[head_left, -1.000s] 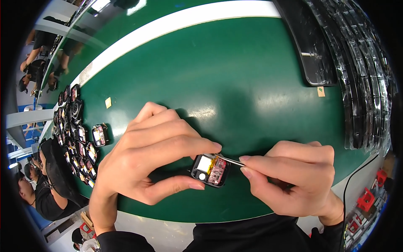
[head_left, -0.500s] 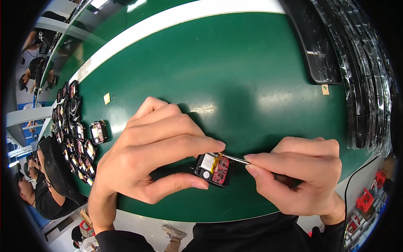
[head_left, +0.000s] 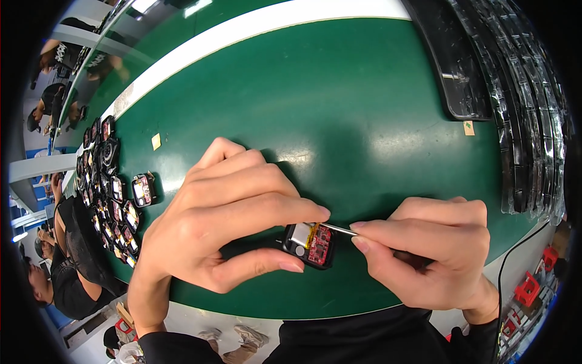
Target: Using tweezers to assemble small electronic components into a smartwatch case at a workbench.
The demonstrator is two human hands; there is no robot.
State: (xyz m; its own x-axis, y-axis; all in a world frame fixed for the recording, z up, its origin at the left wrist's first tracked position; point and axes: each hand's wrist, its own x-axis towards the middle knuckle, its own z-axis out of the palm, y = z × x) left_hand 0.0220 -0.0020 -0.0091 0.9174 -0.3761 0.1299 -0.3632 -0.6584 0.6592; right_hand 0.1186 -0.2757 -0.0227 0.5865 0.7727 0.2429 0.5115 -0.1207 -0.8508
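Reading the clock from the opened device, twelve toward the far side of the green desk, a crowd of black units lies between nine and ten, with a lone unit just beside it. A pale yellow slip lies at ten.

The left hand has thumb and forefinger parted just enough to hold the opened device, thumb at seven, forefinger at one. Gripping only the rim looks right; pressure on the silver block is best avoided.

The yellow strip and red board look delicate, so the thin metal tool should work shallow and lightly near one. Its exact contact is too small to tell.

The right hand pinches that tool closed between thumb and forefinger, coming in from about three; a short, relaxed grip should steady the tip.

Farther right, a black tray lies between one and two, plastic-wrapped stacks at two.
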